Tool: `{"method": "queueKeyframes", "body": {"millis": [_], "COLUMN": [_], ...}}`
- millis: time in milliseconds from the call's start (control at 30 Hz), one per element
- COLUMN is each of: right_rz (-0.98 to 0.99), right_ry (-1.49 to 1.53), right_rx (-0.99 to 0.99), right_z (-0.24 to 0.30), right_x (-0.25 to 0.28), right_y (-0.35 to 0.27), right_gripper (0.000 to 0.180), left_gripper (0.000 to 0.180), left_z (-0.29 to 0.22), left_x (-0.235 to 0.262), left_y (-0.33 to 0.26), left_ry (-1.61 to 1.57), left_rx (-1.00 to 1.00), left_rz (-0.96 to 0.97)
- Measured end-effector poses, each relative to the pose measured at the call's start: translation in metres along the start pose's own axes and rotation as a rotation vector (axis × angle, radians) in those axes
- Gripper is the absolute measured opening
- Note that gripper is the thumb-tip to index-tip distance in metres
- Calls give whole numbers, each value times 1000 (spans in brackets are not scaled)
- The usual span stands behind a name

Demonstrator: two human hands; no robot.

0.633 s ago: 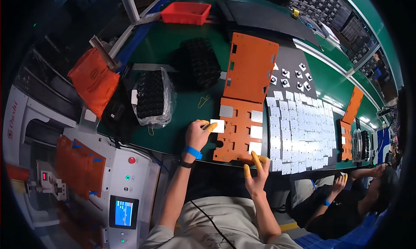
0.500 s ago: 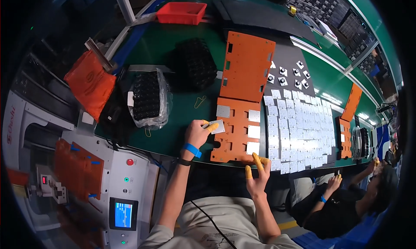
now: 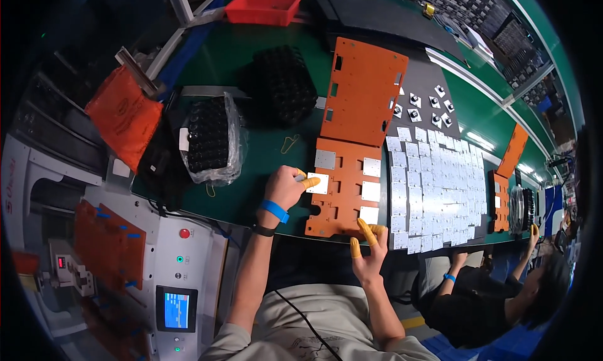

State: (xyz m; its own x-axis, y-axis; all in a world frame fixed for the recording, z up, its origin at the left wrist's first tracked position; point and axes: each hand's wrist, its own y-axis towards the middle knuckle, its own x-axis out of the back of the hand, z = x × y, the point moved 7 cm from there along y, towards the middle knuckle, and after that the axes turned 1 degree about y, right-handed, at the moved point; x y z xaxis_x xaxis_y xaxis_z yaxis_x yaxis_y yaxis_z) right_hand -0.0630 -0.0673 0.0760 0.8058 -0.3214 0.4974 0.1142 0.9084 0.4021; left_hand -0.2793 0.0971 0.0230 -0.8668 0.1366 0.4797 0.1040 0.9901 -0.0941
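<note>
My left hand [image 3: 284, 190], with yellow finger cots, pinches a small square metal plate [image 3: 318, 182] over the left side of an orange slotted fixture [image 3: 341, 211]. One plate [image 3: 325, 158] sits just beyond it, and several more plates [image 3: 370, 191] line the fixture's right side. The fixture's orange hinged lid [image 3: 364, 91] lies open away from me. At the near right edge is my right hand [image 3: 369, 255], its cotted fingers apart and holding nothing, a fingertip close to the nearest right plate [image 3: 368, 214]. Whether it touches is unclear.
Many square plates [image 3: 436, 191] cover a dark mat at the right, with small black-centred parts [image 3: 434, 102] behind. Bubble-wrapped bundles [image 3: 210, 135] and a red tray [image 3: 264, 9] stand left. A machine with a screen [image 3: 176, 309] is lower left; a co-worker [image 3: 483, 298] sits right.
The plate in my left hand has come down flatter over the fixture's left slot. My right hand has shifted slightly left. The co-worker's hands have moved apart.
</note>
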Motion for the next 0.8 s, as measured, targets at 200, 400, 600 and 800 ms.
{"method": "queueKeyframes", "body": {"millis": [200, 400, 600, 800], "right_rz": [7, 253, 215, 496], "right_ry": [12, 38, 199, 205], "right_rx": [-20, 229, 138, 256], "right_z": [-6, 50, 81, 140], "right_x": [-2, -48, -80, -224], "right_y": [-6, 5, 65, 129], "right_gripper": [45, 45, 32, 26], "left_gripper": [34, 33, 27, 52], "left_z": [-15, -25, 20, 94], "left_x": [-13, 5, 58, 87], "left_y": [1, -21, -101, -187], "left_ry": [101, 271, -536, -1130], "left_rx": [92, -14, -82, 171], "left_rz": [55, -148, -383, -422]}}
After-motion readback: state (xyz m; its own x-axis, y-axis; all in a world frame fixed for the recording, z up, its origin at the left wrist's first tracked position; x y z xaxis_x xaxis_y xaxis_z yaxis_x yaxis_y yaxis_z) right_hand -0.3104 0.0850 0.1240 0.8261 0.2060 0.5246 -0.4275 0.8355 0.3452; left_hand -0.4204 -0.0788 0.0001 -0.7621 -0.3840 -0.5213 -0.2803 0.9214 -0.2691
